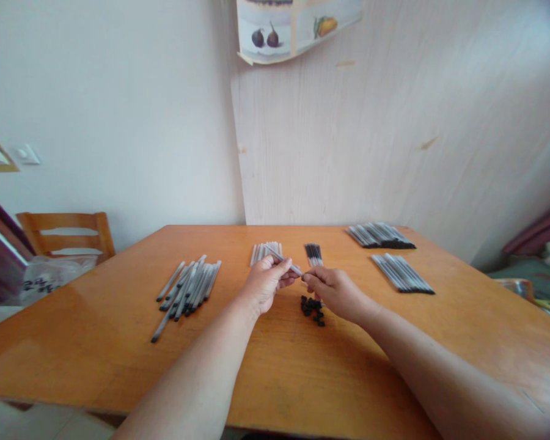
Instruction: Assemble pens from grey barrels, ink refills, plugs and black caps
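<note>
Over the middle of the table, my left hand (266, 282) is closed around a pale pen barrel (295, 269), which slants down to the right. My right hand (333, 292) pinches at the barrel's lower right end; a small dark bit shows there, but the fingertips hide what it is. Just below the right fingers lies a heap of small black plugs (309, 308). Behind the left hand is a row of clear white barrels (258, 252). A small bundle of dark slim refills (312, 250) sits behind the right hand.
Pens with black ends (187, 290) lie in a loose pile on the left of the wooden table (101, 342). Two neat rows of similar pens (402, 274) are on the right, one behind the other. A chair (66, 229) and a clear plastic bag (55, 275) stand beyond the left edge.
</note>
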Demonstrator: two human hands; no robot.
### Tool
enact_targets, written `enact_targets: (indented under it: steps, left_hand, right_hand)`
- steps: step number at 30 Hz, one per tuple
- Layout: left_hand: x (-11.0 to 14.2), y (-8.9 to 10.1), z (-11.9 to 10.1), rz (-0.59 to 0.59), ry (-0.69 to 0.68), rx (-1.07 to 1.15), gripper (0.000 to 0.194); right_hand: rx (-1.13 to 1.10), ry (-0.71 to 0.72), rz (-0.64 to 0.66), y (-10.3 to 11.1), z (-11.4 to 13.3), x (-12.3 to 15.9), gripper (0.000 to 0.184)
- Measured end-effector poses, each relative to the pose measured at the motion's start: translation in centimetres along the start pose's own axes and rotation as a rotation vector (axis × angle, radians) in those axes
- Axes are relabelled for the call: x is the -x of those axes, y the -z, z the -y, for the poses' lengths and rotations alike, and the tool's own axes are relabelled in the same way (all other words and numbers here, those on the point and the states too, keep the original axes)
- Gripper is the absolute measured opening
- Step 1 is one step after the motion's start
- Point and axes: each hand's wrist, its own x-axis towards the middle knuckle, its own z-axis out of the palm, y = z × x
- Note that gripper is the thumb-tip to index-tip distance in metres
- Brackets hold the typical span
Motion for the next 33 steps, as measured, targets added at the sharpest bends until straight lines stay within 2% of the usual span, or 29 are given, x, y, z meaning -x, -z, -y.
enact_targets:
  steps: [6, 12, 17, 22, 27, 33]
  left_hand:
    - [-0.03, -0.03, 0.09, 0.005, -0.002, -0.013, 0.017]
    - [-0.14, 0.06, 0.19, -0.020, -0.004, 0.012, 0.021]
    - [-0.11, -0.02, 0.19, -0.023, 0.002, 0.008, 0.021]
    - [-0.14, -0.01, 0.29, -0.036, -0.004, 0.023, 0.023]
    - [-0.19, -0.04, 0.41, -0.026, 0.003, 0.014, 0.022]
    - [-0.17, -0.15, 0.36, -0.045, 0.009, 0.026, 0.021]
  right_hand:
    - [0.036, -0.020, -0.069, -0.14, -0.20, -0.12, 0.022]
    - [0.001, -0.038, 0.017, -0.14, -0.24, -0.05, 0.030]
    - [0.039, -0.014, -0.070, 0.01, -0.03, -0.06, 0.022]
    - [-0.023, -0.036, 0.005, 0.05, 0.05, 0.04, 0.033]
    - [0.017, -0.019, -0.070, -0.07, -0.17, -0.10, 0.022]
    - [-0.025, -0.044, -0.013, -0.20, -0.41, -0.10, 0.032]
